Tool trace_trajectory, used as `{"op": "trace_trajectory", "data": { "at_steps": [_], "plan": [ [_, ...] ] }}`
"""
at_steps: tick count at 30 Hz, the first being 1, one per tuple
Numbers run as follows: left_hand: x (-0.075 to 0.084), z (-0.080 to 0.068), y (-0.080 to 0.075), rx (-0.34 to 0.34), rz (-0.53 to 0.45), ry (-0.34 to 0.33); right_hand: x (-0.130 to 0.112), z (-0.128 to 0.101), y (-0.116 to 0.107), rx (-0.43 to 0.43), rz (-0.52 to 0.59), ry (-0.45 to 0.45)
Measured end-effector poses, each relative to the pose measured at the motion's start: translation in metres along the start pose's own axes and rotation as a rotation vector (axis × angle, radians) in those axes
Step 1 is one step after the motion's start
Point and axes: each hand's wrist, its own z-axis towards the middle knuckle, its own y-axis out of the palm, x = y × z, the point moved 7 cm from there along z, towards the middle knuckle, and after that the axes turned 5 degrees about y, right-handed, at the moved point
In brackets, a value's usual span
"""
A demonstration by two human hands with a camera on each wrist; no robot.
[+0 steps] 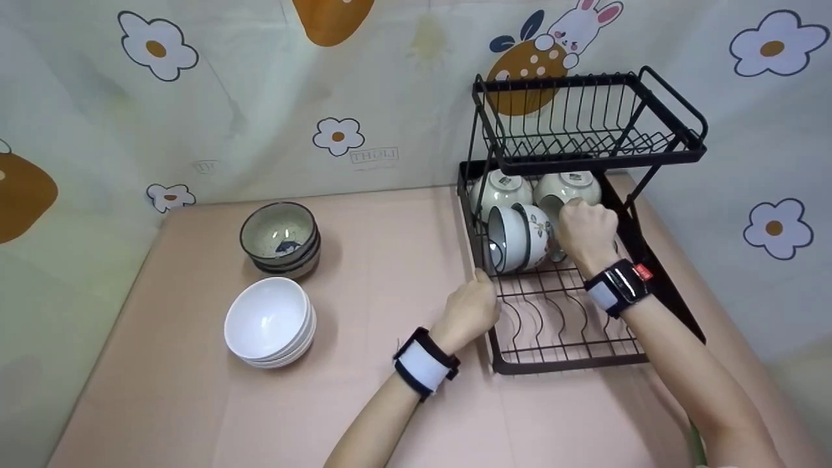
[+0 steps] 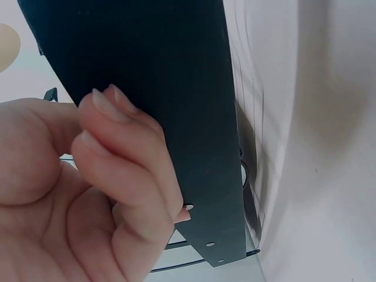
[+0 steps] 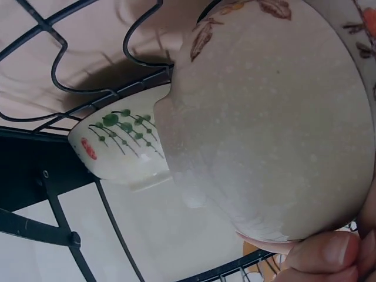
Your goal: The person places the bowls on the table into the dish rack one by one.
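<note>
Two hands work at a black dish rack (image 1: 676, 292) on the pink desk (image 1: 390, 260). Left hand (image 1: 469, 313) curls its fingers (image 2: 126, 158) round the rack's left edge, gripping it. Right hand (image 1: 587, 231) reaches into the lower tier, fingers closed on a flowered bowl (image 1: 520, 237) standing on its side there, touching two more bowls (image 1: 500, 190) behind it. Upper tier sits above. White bowl stack (image 1: 270, 322) and grey bowl stack (image 1: 279, 239) sit well apart, left on the desk.

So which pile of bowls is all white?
The front stack of bowls, nearest the person, is plain white; the stack behind it has dark rims and speckled grey insides.
</note>
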Motion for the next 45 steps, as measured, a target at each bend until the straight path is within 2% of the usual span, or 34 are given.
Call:
{"op": "trace_trajectory", "data": {
  "at_steps": [9,15,18,24,32,45],
  "plan": [
    [0.000,0.001,0.001,-0.002,-0.016,-0.002,-0.006,-0.003,0.006,-0.028,0.004,-0.007],
    [0.000,0.001,0.002,-0.013,-0.023,-0.013,-0.006,-0.005,0.002,0.063,0.073,0.000],
    [-0.001,0.002,0.002,-0.019,-0.027,-0.026,-0.004,-0.005,0.002,0.077,0.126,0.015],
    [-0.002,0.001,0.003,-0.021,-0.029,-0.033,-0.002,-0.005,0.006,0.046,0.194,0.036],
    [-0.001,0.000,0.002,-0.005,-0.028,-0.010,-0.002,-0.008,0.003,0.074,0.197,0.037],
    [-0.001,0.000,0.001,-0.010,0.032,-0.001,-0.008,-0.011,-0.002,0.047,0.231,0.064]
  ]
}}
